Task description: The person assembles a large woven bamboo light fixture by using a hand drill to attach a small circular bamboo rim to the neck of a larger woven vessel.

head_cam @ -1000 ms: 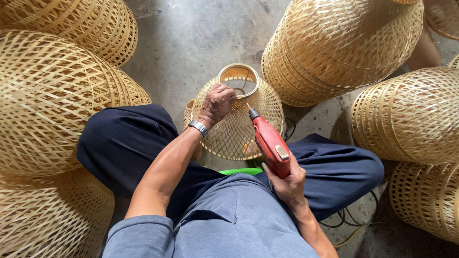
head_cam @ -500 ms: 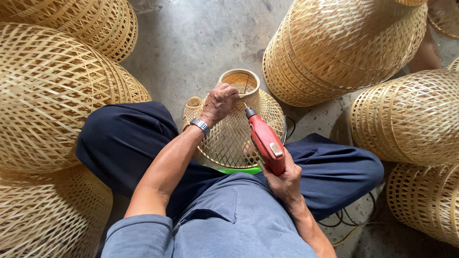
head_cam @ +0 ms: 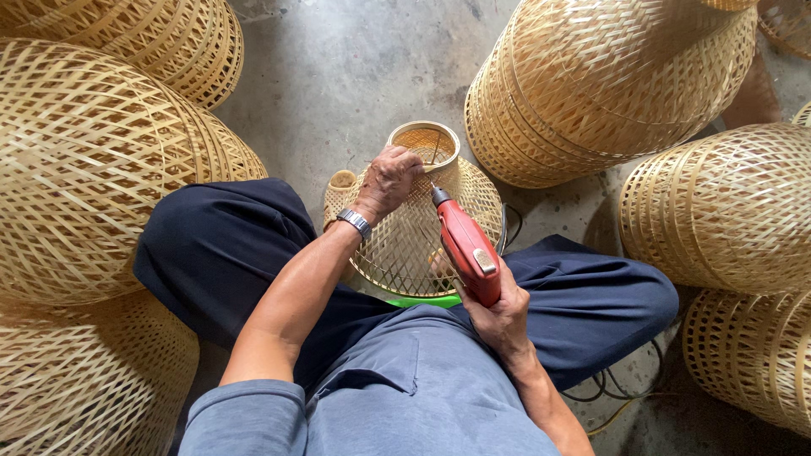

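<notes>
Counting the woven bamboo shades first — one small bell-shaped shade (head_cam: 405, 245) sits in the person's lap, and around it stand large ones: three on the left (head_cam: 84, 169) (head_cam: 160, 38) (head_cam: 84, 380), one stack at top right (head_cam: 608, 84), two more at right (head_cam: 726, 211) (head_cam: 752, 363), with slivers of others at the top right corner. One small bamboo ring (head_cam: 341, 182) beside the lap shade. One red power drill (head_cam: 466, 247). Two hands — left hand (head_cam: 387, 181), right hand (head_cam: 500, 317). One wristwatch (head_cam: 355, 221).
</notes>
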